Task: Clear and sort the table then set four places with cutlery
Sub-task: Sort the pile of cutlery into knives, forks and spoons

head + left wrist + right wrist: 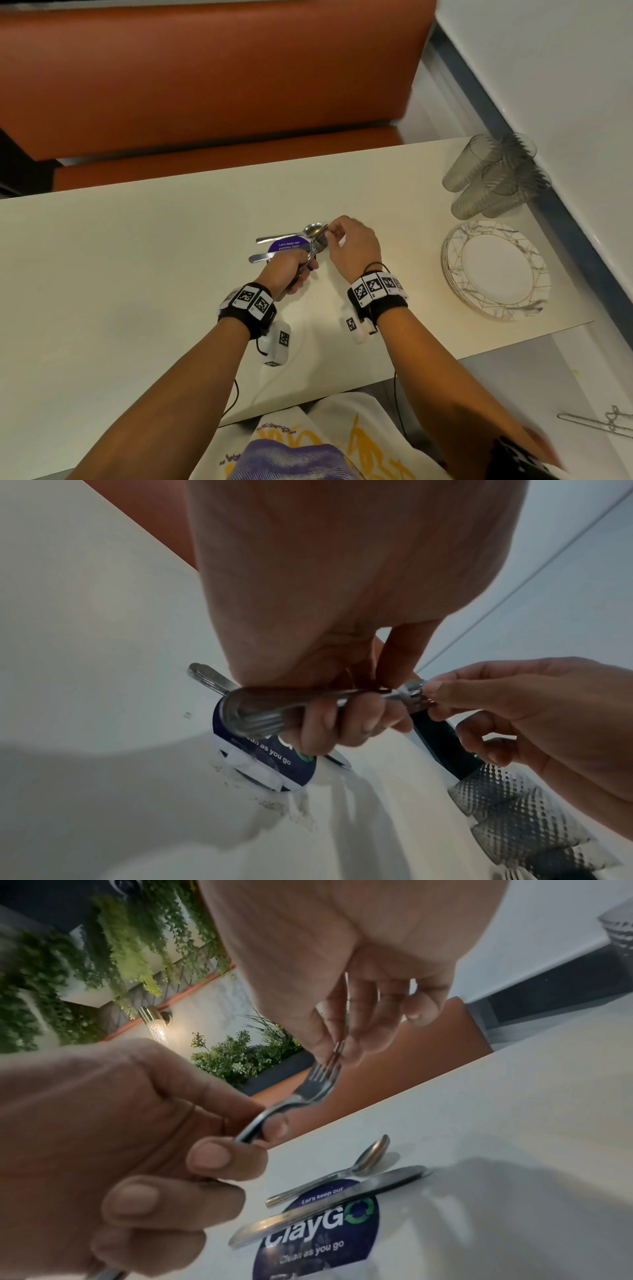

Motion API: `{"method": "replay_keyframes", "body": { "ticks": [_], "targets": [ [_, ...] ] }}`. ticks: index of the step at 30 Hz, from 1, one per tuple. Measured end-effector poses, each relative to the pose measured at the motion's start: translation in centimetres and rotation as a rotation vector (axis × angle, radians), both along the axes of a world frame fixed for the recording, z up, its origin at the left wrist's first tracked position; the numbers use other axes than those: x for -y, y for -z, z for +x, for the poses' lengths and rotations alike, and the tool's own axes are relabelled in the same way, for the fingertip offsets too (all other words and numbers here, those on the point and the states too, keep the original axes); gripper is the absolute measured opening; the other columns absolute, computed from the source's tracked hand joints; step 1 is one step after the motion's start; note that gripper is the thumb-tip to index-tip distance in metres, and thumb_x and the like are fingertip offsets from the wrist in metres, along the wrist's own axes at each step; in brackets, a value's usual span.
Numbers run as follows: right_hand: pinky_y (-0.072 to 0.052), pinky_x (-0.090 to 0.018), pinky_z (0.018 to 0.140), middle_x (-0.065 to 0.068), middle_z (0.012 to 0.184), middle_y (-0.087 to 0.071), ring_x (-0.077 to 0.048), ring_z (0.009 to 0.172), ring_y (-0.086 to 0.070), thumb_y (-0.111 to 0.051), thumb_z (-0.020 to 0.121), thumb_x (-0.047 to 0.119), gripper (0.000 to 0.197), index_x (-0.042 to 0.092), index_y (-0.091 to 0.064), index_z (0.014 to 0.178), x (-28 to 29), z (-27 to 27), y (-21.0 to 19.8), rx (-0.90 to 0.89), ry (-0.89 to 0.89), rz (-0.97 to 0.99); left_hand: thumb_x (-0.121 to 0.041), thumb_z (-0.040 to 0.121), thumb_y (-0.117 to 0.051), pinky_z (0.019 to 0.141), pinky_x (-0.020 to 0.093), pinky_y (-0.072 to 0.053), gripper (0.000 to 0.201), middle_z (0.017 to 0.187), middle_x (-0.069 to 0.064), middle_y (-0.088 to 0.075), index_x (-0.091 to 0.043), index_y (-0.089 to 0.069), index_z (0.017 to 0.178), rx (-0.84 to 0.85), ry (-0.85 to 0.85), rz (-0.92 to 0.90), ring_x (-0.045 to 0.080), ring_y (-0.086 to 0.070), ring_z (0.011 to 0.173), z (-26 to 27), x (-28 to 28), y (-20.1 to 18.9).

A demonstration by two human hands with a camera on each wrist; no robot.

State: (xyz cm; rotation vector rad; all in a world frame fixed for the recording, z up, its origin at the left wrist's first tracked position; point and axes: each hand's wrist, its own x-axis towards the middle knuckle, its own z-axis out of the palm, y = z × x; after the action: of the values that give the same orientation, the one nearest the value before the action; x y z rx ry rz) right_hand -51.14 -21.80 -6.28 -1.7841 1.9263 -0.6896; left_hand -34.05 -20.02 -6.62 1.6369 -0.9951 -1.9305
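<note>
My left hand (296, 272) grips the handles of a small bunch of steel forks (274, 710) just above the cream table (137, 274). My right hand (330, 234) pinches the tines of a fork (316, 1083) at the bunch's far end between thumb and fingertips (349, 1050). Under the hands a spoon (310, 230) and a table knife (265, 256) lie side by side across a round purple sticker (287, 245). The right wrist view shows the spoon (363, 1161) and the knife (325, 1202) flat on the table, with neither hand touching them.
A stack of marble-patterned plates (455, 274) sits at the table's right end, with several ribbed grey glasses (493, 174) behind it against the wall. An orange bench (205, 85) runs along the far side. The table's near edge is at my body.
</note>
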Motion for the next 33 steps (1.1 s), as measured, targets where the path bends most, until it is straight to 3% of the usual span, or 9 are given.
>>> {"method": "replay_keyframes", "body": {
  "ticks": [4, 8, 12, 15, 21, 23, 26, 30, 33],
  "targets": [
    [-0.029, -0.008, 0.059, 0.004, 0.1, -0.055, -0.009, 0.078, -0.051, -0.066, 0.093, 0.025, 0.008, 0.021, -0.064, 0.1, -0.2, 0.0, 0.1, 0.022, 0.01, -0.047, -0.022, 0.105, -0.04, 0.047, 0.029, -0.025, 0.029, 0.064, 0.003, -0.051, -0.008, -0.061, 0.09, 0.016, 0.035, -0.014, 0.015, -0.036, 0.046, 0.1, 0.0, -0.3],
    [-0.036, -0.009, 0.061, 0.002, 0.104, -0.054, -0.012, 0.075, -0.055, -0.067, 0.092, 0.021, 0.01, 0.02, -0.063, 0.101, -0.2, 0.0, 0.4, 0.067, -0.003, -0.067, -0.021, 0.105, -0.039, 0.039, 0.024, -0.029, 0.028, 0.063, 0.004, -0.051, -0.009, -0.058, 0.088, 0.026, 0.051, -0.026, 0.018, -0.04, 0.043, -0.1, -0.1, -0.6],
    [-0.049, -0.024, 0.068, 0.002, 0.101, -0.061, -0.015, 0.078, -0.058, -0.063, 0.095, 0.015, 0.014, 0.019, -0.06, 0.107, -0.1, 0.1, 0.3, 0.138, 0.007, -0.03, -0.028, 0.106, -0.04, 0.042, 0.027, -0.026, 0.031, 0.061, 0.002, -0.05, -0.011, -0.057, 0.088, 0.021, 0.067, -0.033, 0.017, -0.037, 0.043, -0.2, -0.1, -0.3],
    [-0.045, -0.018, 0.066, -0.001, 0.091, -0.065, -0.014, 0.076, -0.059, -0.059, 0.098, 0.015, 0.026, 0.018, -0.057, 0.124, 0.0, 0.1, 0.4, 0.19, 0.026, 0.038, -0.029, 0.105, -0.041, 0.043, 0.025, -0.024, 0.031, 0.06, 0.001, -0.049, -0.012, -0.058, 0.085, 0.049, 0.085, -0.053, 0.014, -0.035, 0.042, -0.4, 0.0, -0.1],
    [-0.045, -0.013, 0.066, -0.007, 0.09, -0.071, -0.018, 0.076, -0.064, -0.054, 0.1, 0.014, 0.018, 0.016, -0.067, 0.114, 0.4, -0.2, 0.9, 0.177, 0.013, 0.024, -0.025, 0.106, -0.042, 0.036, 0.021, -0.023, 0.036, 0.058, 0.0, -0.05, -0.006, -0.067, 0.089, 0.058, 0.03, -0.038, 0.012, -0.034, 0.038, -0.6, 0.1, -0.2],
    [-0.053, -0.025, 0.068, -0.008, 0.088, -0.07, -0.021, 0.074, -0.065, -0.052, 0.101, 0.017, 0.019, 0.017, -0.064, 0.117, 0.4, -0.3, 0.9, 0.167, 0.007, 0.075, -0.022, 0.103, -0.044, 0.036, 0.02, -0.024, 0.033, 0.057, 0.0, -0.05, -0.007, -0.066, 0.084, 0.086, 0.016, -0.035, 0.012, -0.035, 0.036, -0.8, 0.0, -0.2],
    [-0.058, -0.036, 0.072, -0.01, 0.084, -0.069, -0.023, 0.071, -0.066, -0.051, 0.102, 0.018, 0.022, 0.018, -0.062, 0.12, 0.5, -0.5, 1.0, 0.134, -0.021, 0.161, -0.017, 0.099, -0.046, 0.04, 0.022, -0.026, 0.029, 0.059, 0.0, -0.047, -0.012, -0.058, 0.073, 0.162, 0.06, -0.074, 0.012, -0.034, 0.041, -1.2, -0.1, 0.1],
    [-0.044, -0.023, 0.076, 0.002, 0.09, -0.062, -0.014, 0.076, -0.055, -0.045, 0.102, 0.01, 0.034, 0.017, -0.06, 0.131, 0.4, -0.6, 0.3, 0.145, -0.115, 0.157, -0.017, 0.106, -0.043, 0.051, 0.022, -0.033, 0.039, 0.063, -0.006, -0.046, -0.02, -0.049, 0.068, 0.336, 0.244, -0.248, 0.009, -0.041, 0.054, -1.2, 0.2, 0.9],
    [-0.038, -0.019, 0.077, -0.004, 0.096, -0.07, -0.015, 0.081, -0.056, -0.043, 0.097, 0.0, 0.033, 0.008, -0.071, 0.114, 0.5, -0.3, 0.1, 0.08, -0.21, 0.17, -0.014, 0.108, -0.041, 0.059, 0.02, -0.034, 0.042, 0.069, -0.009, -0.044, -0.026, -0.045, 0.068, 0.4, 0.362, -0.317, 0.011, -0.041, 0.062, -1.0, 0.2, 1.0]
  ]
}}
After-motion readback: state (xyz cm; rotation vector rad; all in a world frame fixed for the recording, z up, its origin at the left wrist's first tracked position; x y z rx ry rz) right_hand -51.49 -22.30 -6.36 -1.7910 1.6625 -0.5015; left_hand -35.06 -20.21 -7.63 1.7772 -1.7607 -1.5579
